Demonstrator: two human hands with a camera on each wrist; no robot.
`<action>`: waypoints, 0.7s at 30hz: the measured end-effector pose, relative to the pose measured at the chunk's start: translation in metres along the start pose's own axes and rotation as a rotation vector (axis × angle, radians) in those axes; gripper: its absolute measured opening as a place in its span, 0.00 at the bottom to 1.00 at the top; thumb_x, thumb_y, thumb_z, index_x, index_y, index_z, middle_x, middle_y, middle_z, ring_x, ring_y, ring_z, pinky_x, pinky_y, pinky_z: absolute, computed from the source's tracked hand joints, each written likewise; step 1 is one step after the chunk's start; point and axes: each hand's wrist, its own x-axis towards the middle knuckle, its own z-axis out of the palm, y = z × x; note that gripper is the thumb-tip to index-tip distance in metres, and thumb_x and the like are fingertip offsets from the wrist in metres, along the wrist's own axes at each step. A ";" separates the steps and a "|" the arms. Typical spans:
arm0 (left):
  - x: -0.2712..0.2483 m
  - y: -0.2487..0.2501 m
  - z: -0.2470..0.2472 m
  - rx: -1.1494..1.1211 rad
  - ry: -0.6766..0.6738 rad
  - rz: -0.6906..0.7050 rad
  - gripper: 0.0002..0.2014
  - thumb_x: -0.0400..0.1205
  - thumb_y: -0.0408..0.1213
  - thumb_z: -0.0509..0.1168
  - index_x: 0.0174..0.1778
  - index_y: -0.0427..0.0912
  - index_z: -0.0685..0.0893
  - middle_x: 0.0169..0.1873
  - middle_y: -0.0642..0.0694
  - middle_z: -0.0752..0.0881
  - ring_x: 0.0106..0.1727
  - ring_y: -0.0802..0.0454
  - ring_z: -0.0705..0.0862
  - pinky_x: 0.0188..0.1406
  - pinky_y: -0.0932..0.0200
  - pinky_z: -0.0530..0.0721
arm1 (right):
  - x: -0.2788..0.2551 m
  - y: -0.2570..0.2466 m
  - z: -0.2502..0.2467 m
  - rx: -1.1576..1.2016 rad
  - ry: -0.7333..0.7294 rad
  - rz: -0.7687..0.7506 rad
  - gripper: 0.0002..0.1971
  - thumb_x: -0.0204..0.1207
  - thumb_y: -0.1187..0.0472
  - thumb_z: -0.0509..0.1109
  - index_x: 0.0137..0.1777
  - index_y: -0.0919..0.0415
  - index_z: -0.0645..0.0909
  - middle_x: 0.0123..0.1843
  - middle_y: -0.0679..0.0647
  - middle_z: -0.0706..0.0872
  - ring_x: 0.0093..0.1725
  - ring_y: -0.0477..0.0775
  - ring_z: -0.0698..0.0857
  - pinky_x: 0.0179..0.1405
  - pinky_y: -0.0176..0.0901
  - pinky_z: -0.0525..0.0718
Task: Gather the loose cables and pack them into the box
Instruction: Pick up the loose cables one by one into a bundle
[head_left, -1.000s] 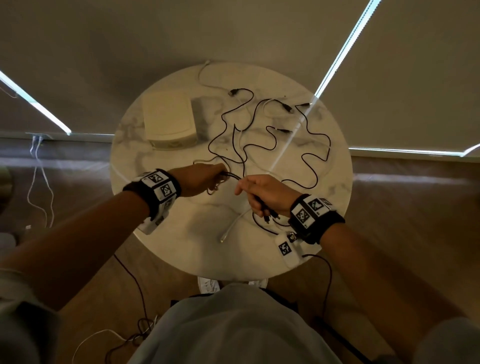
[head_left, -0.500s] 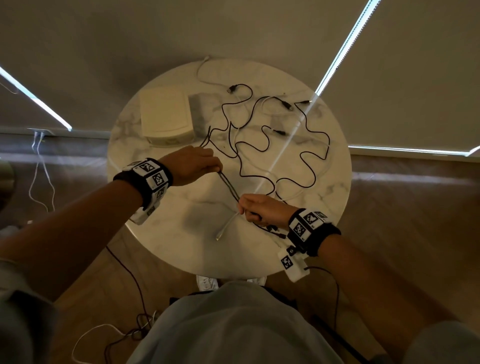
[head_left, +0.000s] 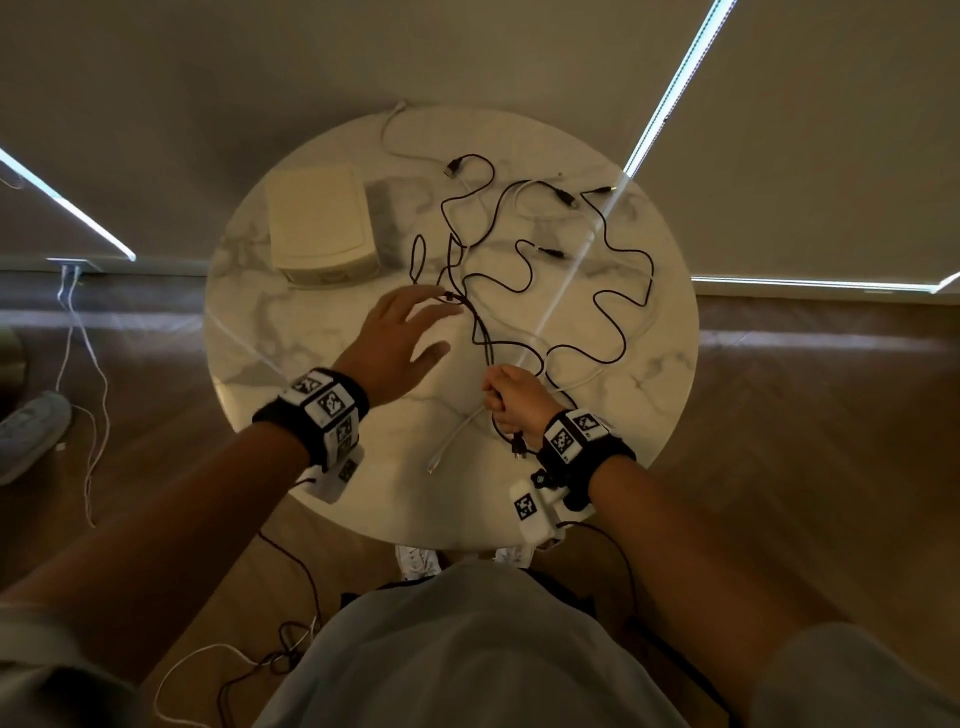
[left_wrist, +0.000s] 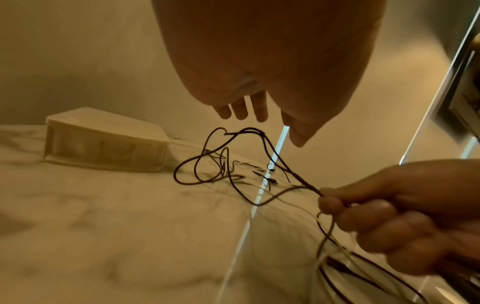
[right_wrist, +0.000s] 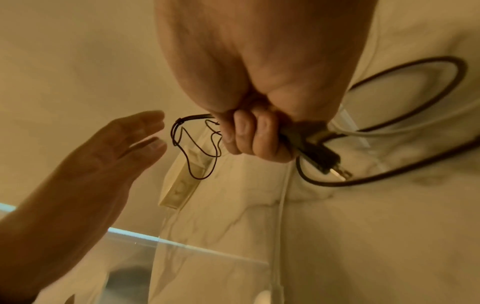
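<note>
Fingers (head_left: 415, 304) of our left hand (head_left: 397, 343) are spread, holding nothing — our right hand (head_left: 511, 397) grips a bundle of cables (head_left: 480, 332). One closed box (head_left: 319, 226) sits on the table (head_left: 649, 374) — exact cable count's unclear.

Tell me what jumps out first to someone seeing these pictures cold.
First, the tangle of black cables sprawled over the far half of the round marble table. Next, the right hand near the front edge, gripping a bunch of cable ends, while the left hand hovers open, fingers spread, beside a raised loop. The closed cream box sits far left.
</note>
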 end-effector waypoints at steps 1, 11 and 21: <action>-0.008 0.005 0.003 -0.012 -0.011 -0.024 0.20 0.83 0.44 0.67 0.71 0.49 0.78 0.72 0.45 0.75 0.72 0.45 0.71 0.73 0.47 0.68 | 0.002 0.003 0.000 0.052 0.024 0.010 0.14 0.89 0.61 0.53 0.40 0.58 0.71 0.28 0.53 0.68 0.16 0.43 0.61 0.14 0.33 0.58; -0.062 0.024 0.052 -0.060 -0.658 -0.360 0.10 0.82 0.48 0.65 0.55 0.47 0.81 0.52 0.46 0.84 0.51 0.45 0.82 0.47 0.54 0.78 | 0.004 0.021 -0.003 0.395 0.079 0.078 0.16 0.93 0.57 0.54 0.43 0.59 0.72 0.30 0.53 0.71 0.22 0.47 0.66 0.18 0.36 0.62; -0.068 0.029 0.066 -0.056 -0.721 -0.525 0.13 0.75 0.50 0.71 0.46 0.47 0.78 0.48 0.44 0.84 0.46 0.44 0.81 0.43 0.54 0.80 | -0.010 0.040 0.000 0.186 0.001 0.069 0.18 0.93 0.54 0.55 0.45 0.62 0.77 0.30 0.53 0.75 0.27 0.49 0.70 0.28 0.39 0.69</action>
